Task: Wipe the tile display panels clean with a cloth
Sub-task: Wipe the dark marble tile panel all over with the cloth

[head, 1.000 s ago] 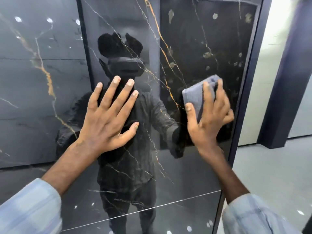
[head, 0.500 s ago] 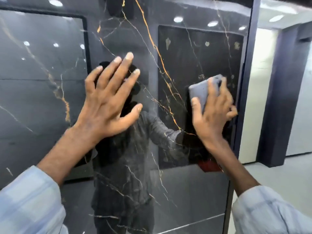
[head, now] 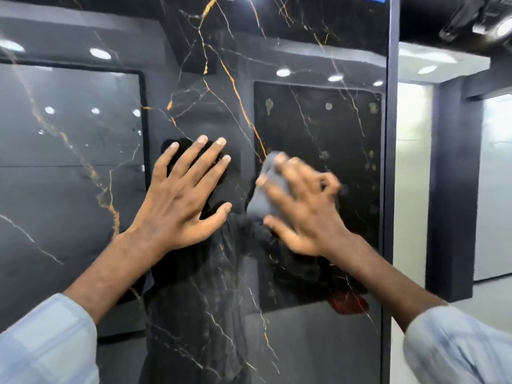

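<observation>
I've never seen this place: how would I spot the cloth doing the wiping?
Start at the tall glossy black panel with orange veins filling the view. Two hands lie on it, and the cloth sits under the right hand. It is the only soft, matte grey thing; the left hand is bare.
</observation>
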Demonstrator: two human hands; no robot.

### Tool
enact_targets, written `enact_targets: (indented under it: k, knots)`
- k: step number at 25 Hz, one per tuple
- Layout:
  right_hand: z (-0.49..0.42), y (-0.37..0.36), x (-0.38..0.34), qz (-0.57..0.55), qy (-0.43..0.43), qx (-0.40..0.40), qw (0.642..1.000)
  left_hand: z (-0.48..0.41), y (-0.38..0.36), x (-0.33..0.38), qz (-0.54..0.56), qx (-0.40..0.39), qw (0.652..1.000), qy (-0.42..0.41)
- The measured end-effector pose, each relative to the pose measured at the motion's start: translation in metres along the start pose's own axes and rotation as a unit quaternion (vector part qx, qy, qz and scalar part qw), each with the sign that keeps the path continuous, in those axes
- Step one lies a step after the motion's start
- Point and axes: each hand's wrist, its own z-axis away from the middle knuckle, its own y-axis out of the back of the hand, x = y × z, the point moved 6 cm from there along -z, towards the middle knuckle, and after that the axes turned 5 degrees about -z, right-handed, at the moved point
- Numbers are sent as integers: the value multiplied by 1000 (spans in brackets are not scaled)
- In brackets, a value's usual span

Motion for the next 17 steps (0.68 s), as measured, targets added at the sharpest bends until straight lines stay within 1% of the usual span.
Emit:
enact_targets:
  k: [1, 2, 3, 4, 5, 6, 7, 8, 9, 10, 11, 12, 13, 14, 15, 16, 17]
  knots:
    - [-2, 2, -2, 8, 113, -31, 993, -7, 3, -4, 7, 3, 1000, -5]
    - [-15, 7, 11, 20, 148, -32, 988, -18, 7, -10, 10, 8, 1000, -11]
    - [-36, 12, 35, 29, 98, -16, 995, -32, 10, -18, 9, 17, 1000, -15]
    - [-62, 22, 69, 13, -28, 23, 999, -47, 12, -27, 0, 26, 1000, -16]
    - [-79, 30, 96, -20, -170, 52, 984, -63, 13, -35, -13, 31, 999, -16]
    - [-87, 30, 108, -37, -261, 70, 962, -76, 13, -42, -25, 34, 999, -15]
    - [-94, 30, 104, -24, -274, 80, 958, -90, 13, -49, -36, 36, 999, -14]
    - [-99, 26, 88, 0, -210, 80, 974, -100, 11, -56, -46, 35, 998, -10]
    - [-101, 22, 68, 24, -84, 58, 994, -108, 8, -62, -57, 31, 998, -7]
    - [-99, 20, 54, 44, 51, 27, 997, -114, 5, -68, -71, 26, 997, -4]
    - [-103, 25, 56, 47, 129, 14, 990, -118, 2, -71, -83, 21, 996, -1]
    - [-115, 30, 71, 50, 125, 20, 991, -119, -1, -73, -96, 19, 995, 0]
    - [-129, 35, 92, 47, 48, 42, 997, -119, -4, -73, -108, 18, 994, -1]
    - [-143, 40, 115, 16, -82, 67, 994, -118, -7, -72, -116, 20, 993, -1]
    - [-152, 41, 131, -4, -193, 81, 978, -116, -8, -71, -119, 23, 993, -1]
    - [-159, 40, 134, -1, -238, 88, 967, -116, -8, -71, -118, 28, 993, -1]
    - [-169, 40, 123, 17, -208, 86, 974, -117, -7, -72, -118, 31, 992, -1]
